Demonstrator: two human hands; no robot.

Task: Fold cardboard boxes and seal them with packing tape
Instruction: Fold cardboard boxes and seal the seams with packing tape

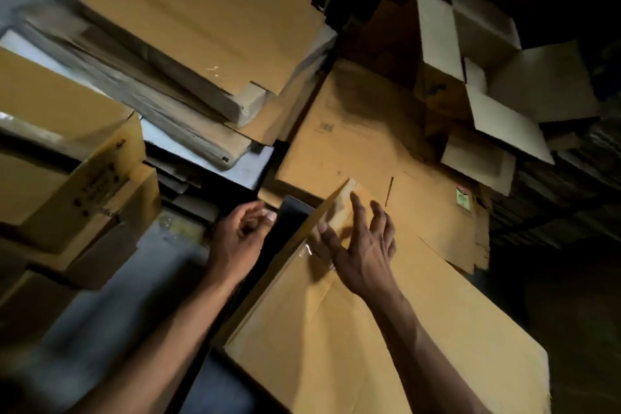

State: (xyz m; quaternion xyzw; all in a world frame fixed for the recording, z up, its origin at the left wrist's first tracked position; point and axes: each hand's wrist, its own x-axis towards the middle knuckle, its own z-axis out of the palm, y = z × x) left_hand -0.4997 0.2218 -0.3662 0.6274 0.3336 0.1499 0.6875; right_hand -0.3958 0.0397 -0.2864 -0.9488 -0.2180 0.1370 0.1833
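At the left edge of the frame, assembled tan cardboard boxes with dark printed marks [77, 178] sit stacked; above them, in the upper left, a leaning pile of flattened tan cardboard sheets [188, 30] rests on pale wrapped bundles. Left of lower centre, the person's left hand [240, 233] hangs loosely curled with nothing visibly in it, just beside the near box's raised edge but apart from it. Right of it, the right hand [364, 245] lies with fingers spread and straight, pressing the top of a large tan cardboard box panel [386, 346] that fills the lower centre, where a glossy strip of clear packing tape [311, 250] shows under the thumb. Behind it lies a flat tan carton sheet with a small green label [369, 151], and in the upper right an open box with pale flaps splayed outward [487, 54]. The hand appears to be smoothing tape along a seam. With only one hand bearing down, the panel could shift or the tape could wrinkle and lift, leaving the seam poorly sealed.
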